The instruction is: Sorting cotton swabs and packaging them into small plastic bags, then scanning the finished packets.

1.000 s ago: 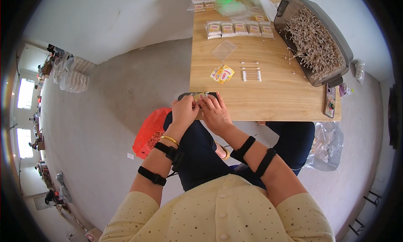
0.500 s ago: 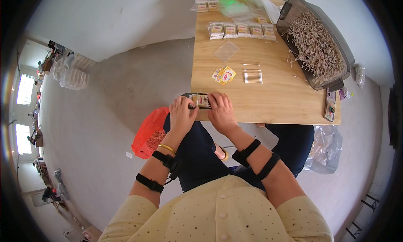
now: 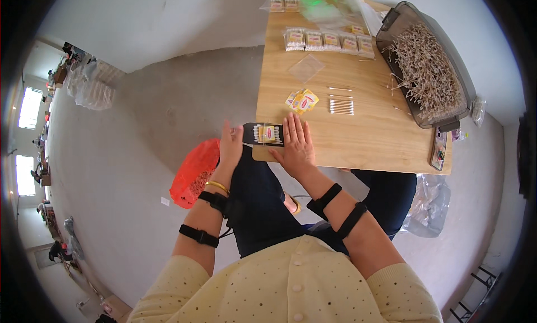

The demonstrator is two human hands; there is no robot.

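Flanking 1 swab pk [image 3: 269, 134], 1 L hand [image 3: 230, 145], 1 R hand [image 3: 298, 146]

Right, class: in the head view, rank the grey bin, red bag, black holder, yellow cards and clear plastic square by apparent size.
1. Grey bin
2. Red bag
3. Black holder
4. Yellow cards and clear plastic square: too alike to rank

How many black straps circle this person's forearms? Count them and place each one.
4. Left forearm: one wrist-side strap, one elbow-side strap. Right forearm: another wrist-side strap, another elbow-side strap. None seems hidden.
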